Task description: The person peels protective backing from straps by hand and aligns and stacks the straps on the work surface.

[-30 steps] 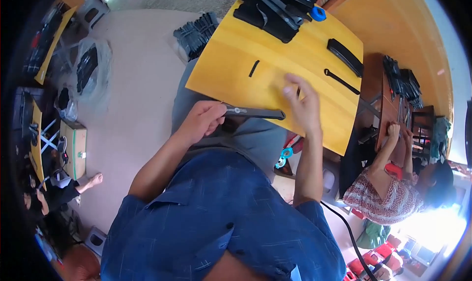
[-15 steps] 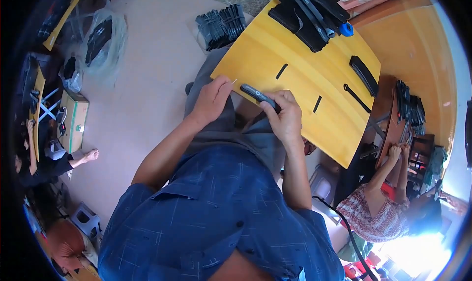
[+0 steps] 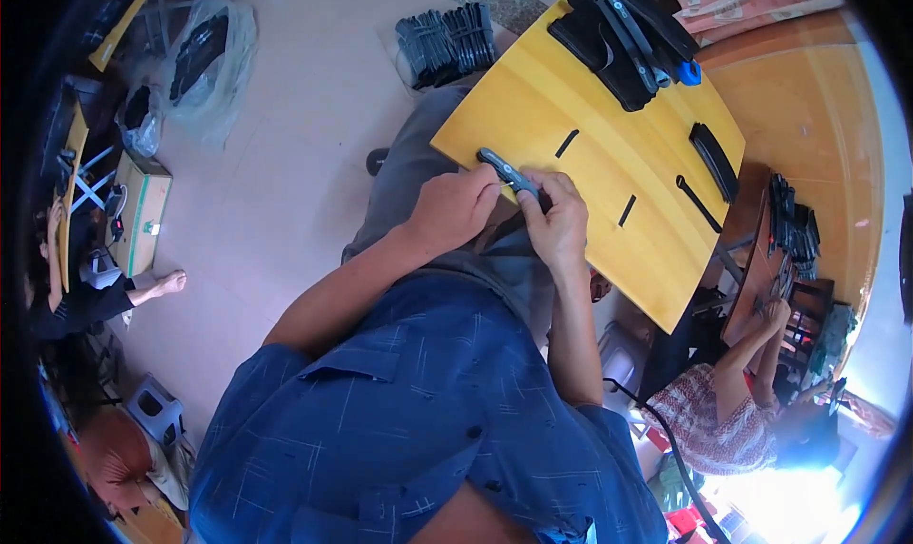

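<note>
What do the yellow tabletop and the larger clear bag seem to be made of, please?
The yellow tabletop looks like smooth wood or laminate, given its streaky grain. The larger bag looks like thin, glossy plastic film, being transparent and crumpled.

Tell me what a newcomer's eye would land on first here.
Probably the bright yellow tabletop, tilted across the upper right of the view. Next, at its near edge, the two hands: the right grips a dark grey piece, while the left holds a slender tool against or close to it. The white glare at lower right also draws the eye.
</note>
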### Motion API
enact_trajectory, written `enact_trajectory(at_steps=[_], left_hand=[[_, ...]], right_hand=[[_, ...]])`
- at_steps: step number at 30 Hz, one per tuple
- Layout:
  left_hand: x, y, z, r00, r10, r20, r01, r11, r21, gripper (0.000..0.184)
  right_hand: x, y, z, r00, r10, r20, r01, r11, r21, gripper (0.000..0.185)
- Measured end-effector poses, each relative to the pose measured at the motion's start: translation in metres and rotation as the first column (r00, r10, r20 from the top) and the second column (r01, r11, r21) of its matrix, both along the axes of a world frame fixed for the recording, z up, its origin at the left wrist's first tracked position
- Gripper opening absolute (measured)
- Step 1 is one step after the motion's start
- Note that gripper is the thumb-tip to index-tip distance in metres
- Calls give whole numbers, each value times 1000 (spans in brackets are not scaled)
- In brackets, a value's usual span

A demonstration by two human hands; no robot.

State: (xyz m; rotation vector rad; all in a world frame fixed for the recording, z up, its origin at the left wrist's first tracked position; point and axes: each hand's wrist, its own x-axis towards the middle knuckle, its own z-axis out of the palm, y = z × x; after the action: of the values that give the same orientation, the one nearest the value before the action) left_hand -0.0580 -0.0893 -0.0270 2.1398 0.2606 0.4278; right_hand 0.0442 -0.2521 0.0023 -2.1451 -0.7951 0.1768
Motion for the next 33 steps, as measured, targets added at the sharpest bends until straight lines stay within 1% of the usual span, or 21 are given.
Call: enact_trajectory(at_steps=[2, 6, 9, 15, 18, 21, 23, 27, 29, 30, 32, 33], left_hand=[[2, -1, -4, 1000, -23, 4, 23, 999, 31, 14], [4, -2, -5, 1000, -26, 7, 26, 999, 33, 14], [6, -2, -4, 999, -36, 24, 35, 998, 45, 14], [7, -2, -2, 999, -44, 9, 43, 998, 42, 14], [7, -2, -2, 997, -64, -34, 65, 997, 43, 12], [8, -6, -1, 998, -52, -47, 53, 999, 8, 10], [10, -9, 0, 1000, 15, 8, -15, 998, -63, 13], [10, -12, -1, 999, 36, 17, -35, 999, -31, 18], [10, -13, 0, 999, 40, 29, -40, 999, -1, 17], [10, -12, 0, 999, 42, 28, -42, 999, 0, 17], [7, -12, 4, 993, 30, -117, -22, 997, 75, 26], [6, -13, 8, 992, 30, -119, -21, 997, 76, 26]], right_hand=[[-1, 0, -1, 999, -24, -49, 24, 1000, 17, 23], [0, -1, -3, 999, -16, -38, 17, 999, 28, 22], [0, 0, -2, 998, -25, -65, 28, 999, 34, 20], [2, -1, -4, 996, -24, -90, 29, 998, 57, 18], [3, -1, -6, 997, -23, -79, 29, 997, 68, 18], [3, -1, -5, 995, -20, -95, 24, 999, 47, 19], [2, -1, -6, 996, -22, -91, 28, 998, 62, 18], [-1, 0, -2, 996, -44, -75, 48, 998, 39, 14], [-3, 2, -3, 998, -58, -6, 58, 997, 52, 11], [-4, 2, -4, 998, -56, -7, 56, 997, 53, 11], [-8, 1, -8, 998, -64, 20, 62, 994, 88, 11], [-9, 1, -8, 998, -64, 18, 62, 994, 90, 11]])
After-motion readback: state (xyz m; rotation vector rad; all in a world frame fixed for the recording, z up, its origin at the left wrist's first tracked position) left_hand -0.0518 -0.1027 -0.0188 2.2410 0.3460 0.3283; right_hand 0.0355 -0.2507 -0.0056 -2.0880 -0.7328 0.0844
